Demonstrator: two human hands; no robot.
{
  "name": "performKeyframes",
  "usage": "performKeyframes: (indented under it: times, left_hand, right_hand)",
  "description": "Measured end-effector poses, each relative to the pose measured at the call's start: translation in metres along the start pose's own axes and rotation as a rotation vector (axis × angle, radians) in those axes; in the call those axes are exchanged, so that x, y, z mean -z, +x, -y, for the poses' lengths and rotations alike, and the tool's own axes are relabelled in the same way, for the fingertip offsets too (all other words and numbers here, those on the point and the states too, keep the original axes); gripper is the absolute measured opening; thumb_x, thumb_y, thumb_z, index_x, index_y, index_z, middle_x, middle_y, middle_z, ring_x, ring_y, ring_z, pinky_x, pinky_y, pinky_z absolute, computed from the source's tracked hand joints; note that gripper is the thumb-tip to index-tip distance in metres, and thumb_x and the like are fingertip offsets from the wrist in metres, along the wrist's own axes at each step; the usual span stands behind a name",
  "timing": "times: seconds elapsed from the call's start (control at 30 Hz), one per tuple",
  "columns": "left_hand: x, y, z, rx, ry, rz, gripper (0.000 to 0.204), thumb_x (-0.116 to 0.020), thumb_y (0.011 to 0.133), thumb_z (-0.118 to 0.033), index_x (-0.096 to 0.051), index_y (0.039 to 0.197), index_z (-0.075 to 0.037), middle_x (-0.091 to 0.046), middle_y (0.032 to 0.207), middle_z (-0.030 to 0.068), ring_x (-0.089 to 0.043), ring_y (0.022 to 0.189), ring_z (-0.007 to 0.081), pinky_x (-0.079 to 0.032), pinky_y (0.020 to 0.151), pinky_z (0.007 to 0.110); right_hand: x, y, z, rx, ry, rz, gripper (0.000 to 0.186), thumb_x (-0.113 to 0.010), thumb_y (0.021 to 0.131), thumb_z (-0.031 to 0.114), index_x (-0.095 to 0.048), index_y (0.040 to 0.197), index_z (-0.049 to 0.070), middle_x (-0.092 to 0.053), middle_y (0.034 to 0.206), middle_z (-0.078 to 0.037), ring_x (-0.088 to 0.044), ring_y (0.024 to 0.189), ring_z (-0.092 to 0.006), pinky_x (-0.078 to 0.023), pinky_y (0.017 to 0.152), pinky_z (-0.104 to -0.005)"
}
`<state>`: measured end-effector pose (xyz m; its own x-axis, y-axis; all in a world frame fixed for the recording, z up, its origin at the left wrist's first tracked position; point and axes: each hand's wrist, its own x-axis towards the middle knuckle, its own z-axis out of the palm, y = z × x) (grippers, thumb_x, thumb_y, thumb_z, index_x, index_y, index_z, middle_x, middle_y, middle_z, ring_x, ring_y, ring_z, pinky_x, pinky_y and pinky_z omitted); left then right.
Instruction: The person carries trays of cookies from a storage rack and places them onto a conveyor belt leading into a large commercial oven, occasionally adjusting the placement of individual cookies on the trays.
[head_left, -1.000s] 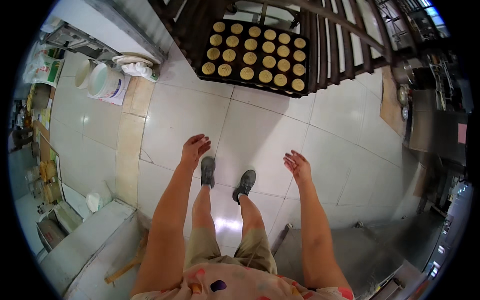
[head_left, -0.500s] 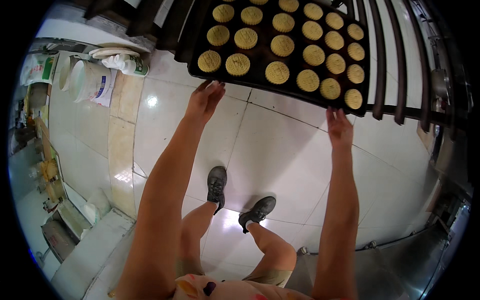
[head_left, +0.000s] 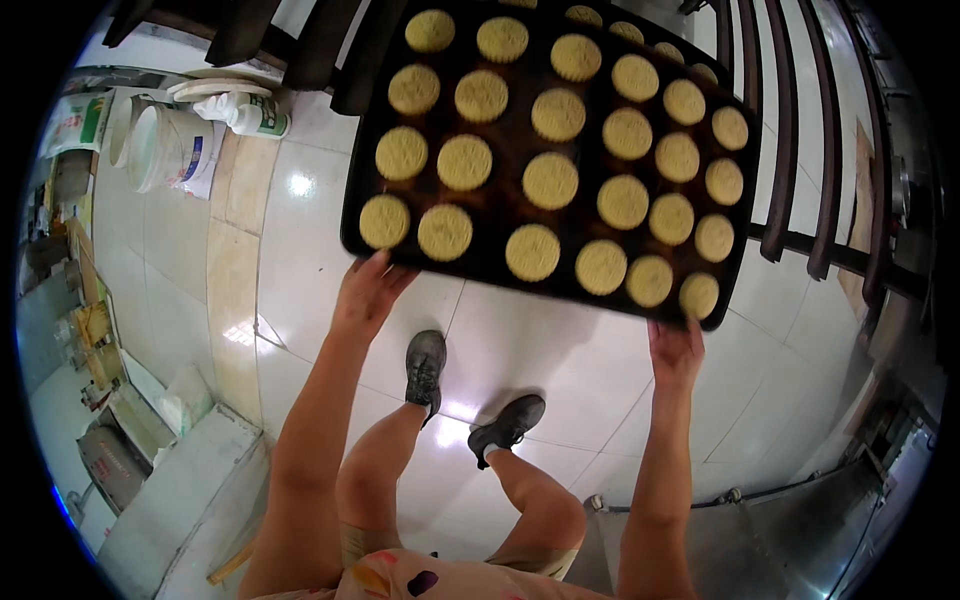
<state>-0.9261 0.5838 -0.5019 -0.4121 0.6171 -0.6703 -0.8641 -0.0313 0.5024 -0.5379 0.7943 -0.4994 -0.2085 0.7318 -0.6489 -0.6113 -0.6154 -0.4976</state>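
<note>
A dark baking tray (head_left: 500, 215) slants across the upper middle, bearing rows of round golden pastries (head_left: 550, 181) with fluted edges and stamped tops. My left hand (head_left: 368, 292) grips the near edge by its left corner, thumb on the rim and fingers underneath. At the near right corner my right hand (head_left: 677, 350) holds the same edge, its fingers partly hidden under the tray. The tray's far part lies between the dark rails of a rack (head_left: 785, 140). Beyond its far edge, more pastries (head_left: 627, 32) show on a dark surface, partly covered by the tray.
White buckets (head_left: 168, 150) and a white bottle with a green label (head_left: 258, 115) stand at the left. A pale ledge (head_left: 180, 500) is at lower left, a metal surface (head_left: 770, 530) at lower right. My shoes (head_left: 425, 372) are on the tiled floor (head_left: 560, 370) below the tray.
The tray has come out of the rack toward me, with both hands drawing back along with it. More pastries now show beyond its far edge.
</note>
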Motion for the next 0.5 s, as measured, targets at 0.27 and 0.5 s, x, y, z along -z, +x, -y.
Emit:
performKeyframes:
  times: [0.27, 0.5]
  left_hand:
    - [-0.014, 0.063, -0.083, 0.104, 0.566, 0.103, 0.076, -0.046, 0.082, -0.062, -0.045, 0.121, 0.003, -0.052, 0.117, 0.0136, -0.051, 0.106, 0.0208, -0.039, 0.093, 0.031]
    - [0.02, -0.047, -0.026, -0.215, 0.942, -0.463, 0.076, -0.05, 0.082, -0.058, -0.051, 0.116, 0.01, -0.055, 0.111, 0.0138, -0.049, 0.1, 0.0189, -0.037, 0.09, 0.029]
  right_hand:
    - [0.055, 0.065, 0.116, -0.291, -0.536, 0.2, 0.054, -0.043, 0.089, 0.047, -0.055, 0.111, -0.001, -0.055, 0.116, -0.012, -0.051, 0.109, -0.0208, -0.037, 0.095, -0.0322]
    - [0.027, -0.053, 0.071, 0.242, -0.784, -0.271, 0.048, -0.056, 0.086, 0.036, -0.059, 0.107, -0.007, -0.061, 0.099, -0.009, -0.054, 0.091, -0.0148, -0.04, 0.084, -0.027]
